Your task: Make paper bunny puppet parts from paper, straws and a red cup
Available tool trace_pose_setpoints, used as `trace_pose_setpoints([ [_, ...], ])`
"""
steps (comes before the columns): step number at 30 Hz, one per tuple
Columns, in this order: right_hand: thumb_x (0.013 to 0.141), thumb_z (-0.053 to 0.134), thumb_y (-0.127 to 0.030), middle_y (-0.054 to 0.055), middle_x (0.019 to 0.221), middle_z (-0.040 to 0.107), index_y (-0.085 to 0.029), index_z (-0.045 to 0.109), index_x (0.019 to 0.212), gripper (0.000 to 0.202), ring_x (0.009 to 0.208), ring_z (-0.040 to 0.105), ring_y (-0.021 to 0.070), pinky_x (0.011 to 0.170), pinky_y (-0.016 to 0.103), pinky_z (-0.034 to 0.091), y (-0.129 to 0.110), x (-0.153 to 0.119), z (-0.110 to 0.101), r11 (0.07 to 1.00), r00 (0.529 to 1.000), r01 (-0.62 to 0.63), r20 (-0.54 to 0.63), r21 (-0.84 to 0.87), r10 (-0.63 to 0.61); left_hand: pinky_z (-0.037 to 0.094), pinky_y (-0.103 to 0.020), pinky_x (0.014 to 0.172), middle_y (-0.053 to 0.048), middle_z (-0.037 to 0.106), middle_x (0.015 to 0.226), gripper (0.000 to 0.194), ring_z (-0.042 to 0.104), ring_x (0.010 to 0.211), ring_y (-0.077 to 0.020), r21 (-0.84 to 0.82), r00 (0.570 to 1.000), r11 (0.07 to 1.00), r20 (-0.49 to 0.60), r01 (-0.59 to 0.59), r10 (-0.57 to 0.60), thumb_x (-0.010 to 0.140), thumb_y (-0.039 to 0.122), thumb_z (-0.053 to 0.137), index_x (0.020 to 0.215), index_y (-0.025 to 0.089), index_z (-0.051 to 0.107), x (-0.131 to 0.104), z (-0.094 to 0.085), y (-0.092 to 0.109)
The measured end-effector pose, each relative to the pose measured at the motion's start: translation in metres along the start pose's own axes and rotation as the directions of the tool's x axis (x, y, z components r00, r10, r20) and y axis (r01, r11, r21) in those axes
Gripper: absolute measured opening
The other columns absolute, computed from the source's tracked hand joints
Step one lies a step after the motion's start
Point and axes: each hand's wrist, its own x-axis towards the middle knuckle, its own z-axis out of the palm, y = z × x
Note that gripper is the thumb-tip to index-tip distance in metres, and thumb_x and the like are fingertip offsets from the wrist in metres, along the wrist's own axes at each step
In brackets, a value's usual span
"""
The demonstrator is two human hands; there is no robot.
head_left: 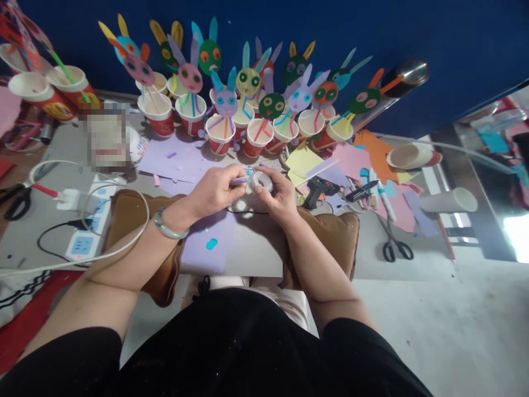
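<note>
Head camera view: at the far left of a grey worktop point(256, 251), red-and-white paper cups point(33, 91) stand above a pair of black-handled scissors point(16, 204), with a white plastic power strip point(88, 234) to their right. A brown, dark-edged cushion point(128, 215) lies partly beneath the person's left forearm, near a sheet of pale purple paper point(173, 157) on the far side. Rabbit-faced, long-eared cutouts in many colours point(226, 101) rise from a cluster of red-and-white paper cups along the far side, before a deep blue wall point(264, 22). At centre, the left hand point(221, 190), a pale grey-green bangle point(171, 225) at its wrist, pinches a slim purple piece point(238, 181) of unclear material between closed thumb and fingers. Just beside it, the right hand point(279, 193) curls partway closed around a translucent white ring-shaped roll point(261, 179), gripping it by the rim; both items are held above the worktop's near middle. Farther right lie a black glue gun point(318, 190), a sheet of orange paper point(374, 151), a white-and-blue marker point(384, 201), a second pair of dark-handled scissors point(397, 251) nearer the edge, and a plain white paper cup point(448, 201) on its side.
</note>
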Motion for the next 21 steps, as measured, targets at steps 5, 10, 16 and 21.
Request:
trace_pose_setpoints([
  [5, 0.094, 0.067, -0.068, 0.013, 0.124, 0.080, -0.021, 0.074, 0.129, 0.058, 0.110, 0.075, 0.0296, 0.097, 0.043, 0.060, 0.001, 0.001, 0.001, 0.998, 0.998, 0.051, -0.021, -0.039, -0.052, 0.036, -0.026, 0.060, 0.003, 0.052, 0.066, 0.023, 0.044, 0.062, -0.0115, -0.140, 0.999, 0.989, 0.009, 0.042, -0.041, 0.091, 0.038, 0.059, 0.077, 0.020, 0.055, 0.002, -0.002, -0.002],
  [10, 0.096, 0.066, -0.065, 0.013, 0.126, 0.079, -0.022, 0.072, 0.131, 0.056, 0.114, 0.075, 0.0300, 0.099, 0.045, 0.060, 0.003, 0.000, -0.001, 0.996, 0.995, 0.086, -0.037, -0.039, -0.087, 0.039, -0.025, 0.056, 0.003, 0.055, 0.064, 0.019, 0.049, 0.058, -0.0112, -0.233, 0.990, 0.965, -0.040, 0.122, -0.135, 0.092, 0.036, 0.059, 0.085, 0.018, 0.065, 0.004, -0.002, -0.005],
  [16, 0.096, 0.066, -0.062, 0.013, 0.124, 0.079, -0.023, 0.070, 0.130, 0.053, 0.111, 0.076, 0.0295, 0.097, 0.044, 0.061, 0.004, 0.000, 0.001, 0.984, 0.990, 0.132, -0.041, -0.121, -0.138, 0.055, -0.026, 0.072, -0.007, 0.081, 0.095, 0.031, 0.071, 0.083, -0.0175, -0.222, 0.993, 0.970, -0.039, 0.099, -0.111, 0.091, 0.041, 0.063, 0.101, 0.015, 0.078, 0.003, 0.002, -0.009],
  [21, 0.095, 0.068, -0.059, 0.014, 0.123, 0.080, -0.023, 0.070, 0.130, 0.050, 0.113, 0.075, 0.0301, 0.099, 0.045, 0.060, 0.005, 0.000, 0.003, 0.972, 0.983, 0.166, -0.053, -0.166, -0.177, 0.051, -0.027, 0.069, -0.005, 0.079, 0.084, 0.023, 0.070, 0.074, -0.0166, 0.017, 0.999, 1.000, -0.053, -0.010, 0.011, 0.093, 0.033, 0.060, 0.094, 0.017, 0.076, -0.001, 0.004, -0.011],
])
